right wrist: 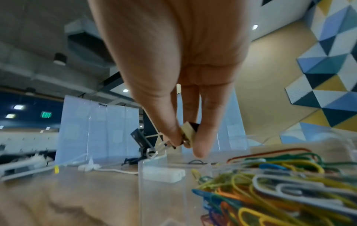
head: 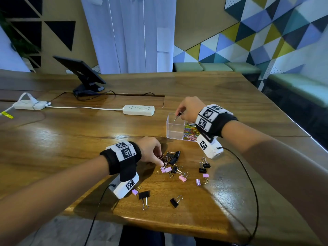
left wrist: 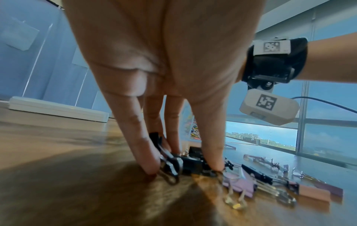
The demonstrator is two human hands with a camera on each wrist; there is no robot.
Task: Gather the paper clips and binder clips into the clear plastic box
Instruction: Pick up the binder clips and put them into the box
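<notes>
Clear plastic box (head: 174,126) sits on the wooden counter (head: 71,139), at about 1 o'clock from the pile of binder clips. Two compartments: the right one holds coloured paper clips (right wrist: 270,183); the left one looks bare in the head view.

Right hand (head: 190,108) hangs over the box's left compartment. Grip closed: thumb and fingertips pinch a small beige-and-black binder clip (right wrist: 188,132), wire handles pointing down toward the box.

Left hand (head: 150,151) is down on the counter at the 9 o'clock edge of the pile. Grip nearly closed: fingers (left wrist: 146,152) and thumb curl round a black binder clip (left wrist: 190,164).

Black and pink binder clips (head: 177,166) lie scattered on the counter at 6 o'clock from the box.

White power strip (head: 138,109) lies at 10 o'clock from the box, well apart.
</notes>
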